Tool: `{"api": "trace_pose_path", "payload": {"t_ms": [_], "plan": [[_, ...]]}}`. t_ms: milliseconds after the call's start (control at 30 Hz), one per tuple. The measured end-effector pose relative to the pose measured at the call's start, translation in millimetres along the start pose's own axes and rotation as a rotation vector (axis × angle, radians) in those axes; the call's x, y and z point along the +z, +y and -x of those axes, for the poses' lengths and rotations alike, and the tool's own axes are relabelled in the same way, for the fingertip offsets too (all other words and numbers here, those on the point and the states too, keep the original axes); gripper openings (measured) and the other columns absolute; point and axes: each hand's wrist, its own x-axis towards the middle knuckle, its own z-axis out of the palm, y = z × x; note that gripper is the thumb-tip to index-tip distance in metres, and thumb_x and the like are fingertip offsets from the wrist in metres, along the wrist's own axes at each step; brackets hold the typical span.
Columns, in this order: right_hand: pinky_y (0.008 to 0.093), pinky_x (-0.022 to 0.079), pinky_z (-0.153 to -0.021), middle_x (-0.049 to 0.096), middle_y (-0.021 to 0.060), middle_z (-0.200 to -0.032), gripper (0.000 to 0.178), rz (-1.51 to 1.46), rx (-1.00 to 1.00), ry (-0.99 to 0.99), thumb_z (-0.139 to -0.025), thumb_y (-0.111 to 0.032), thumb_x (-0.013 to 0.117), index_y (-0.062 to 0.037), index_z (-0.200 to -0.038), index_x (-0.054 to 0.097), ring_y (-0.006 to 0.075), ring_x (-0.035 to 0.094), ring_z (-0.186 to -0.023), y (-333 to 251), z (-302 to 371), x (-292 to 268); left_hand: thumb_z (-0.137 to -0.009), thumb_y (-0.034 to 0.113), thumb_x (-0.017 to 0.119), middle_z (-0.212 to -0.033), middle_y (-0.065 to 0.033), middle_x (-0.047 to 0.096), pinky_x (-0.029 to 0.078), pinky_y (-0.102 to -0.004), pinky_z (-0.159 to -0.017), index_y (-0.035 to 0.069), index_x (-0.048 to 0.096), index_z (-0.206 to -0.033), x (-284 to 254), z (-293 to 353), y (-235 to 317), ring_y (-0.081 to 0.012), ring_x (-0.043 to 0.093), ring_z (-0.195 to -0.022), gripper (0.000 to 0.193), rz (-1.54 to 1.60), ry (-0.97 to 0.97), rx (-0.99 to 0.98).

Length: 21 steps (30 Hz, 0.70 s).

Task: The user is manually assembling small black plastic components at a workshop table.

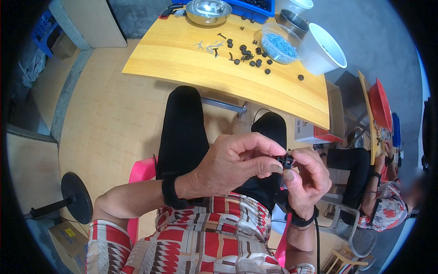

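**Two-handed pinch on a small black part (286,160)**

The left hand (232,160) reached across the body from the lower left, its back toward the viewer, thumb and forefinger clamped on the left side of the part. The right hand (310,178) rose from the lower right, fingers bent, thumb and forefinger closed on the opposite side. The part thus lay between both sets of fingertips, above the thighs and short of the table's near edge. The yellow wooden table (178,59) stood on a pale floor (105,114); at right, one co-worker (383,205) sat at a second table near one red basin (379,105). Counted on the nearer table: one shiny steel bowl (209,18), one blue tray (262,17), one clear tub (275,28) of bluish pieces and one large white bucket (319,55). Loose black pieces (246,55) numbered over a dozen, overlapping too much for an exact count; silvery pins (212,47) lay in a small scatter, likewise uncountable.
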Motion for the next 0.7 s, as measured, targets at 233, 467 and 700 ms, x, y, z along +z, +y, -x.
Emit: {"api": "trace_pose_path", "payload": {"t_ms": [233,467,700], "plan": [[0.0265,0.043,-0.057,0.061,0.012,-0.078,0.024,0.039,-0.053,-0.022,-0.071,-0.007,0.067,0.0035,-0.092,0.062,0.0168,0.055,-0.064,-3,-3,-1,-0.076,0.003,0.066,-0.085,-0.0066,0.063,0.049,-0.0187,-0.065,-0.001,0.059,-0.096,0,-1,7,-0.0075,0.059,-0.076,0.021,-0.169,-0.007,0.063],[0.0295,0.045,-0.061,0.062,0.0154,-0.082,0.022,0.021,-0.035,-0.047,-0.074,-0.009,0.065,0.004,-0.091,0.062,0.0225,0.059,-0.07,-3,-3,-1,-0.073,0.007,0.069,-0.083,-0.0073,0.064,0.048,-0.0199,-0.062,0.001,0.062,-0.092,-2,-1,11,-0.008,0.061,-0.074,0.021,-0.416,-0.007,0.236],[0.0265,0.045,-0.06,0.063,0.0145,-0.081,0.025,-0.08,0.017,-0.023,-0.076,-0.013,0.066,0.0046,-0.093,0.061,0.0187,0.057,-0.068,1,-1,2,-0.071,0.007,0.071,-0.082,-0.0071,0.065,0.046,-0.02,-0.059,0.003,0.062,-0.09,-2,0,13,-0.009,0.061,-0.071,0.022,-0.503,0.022,0.322]]}}
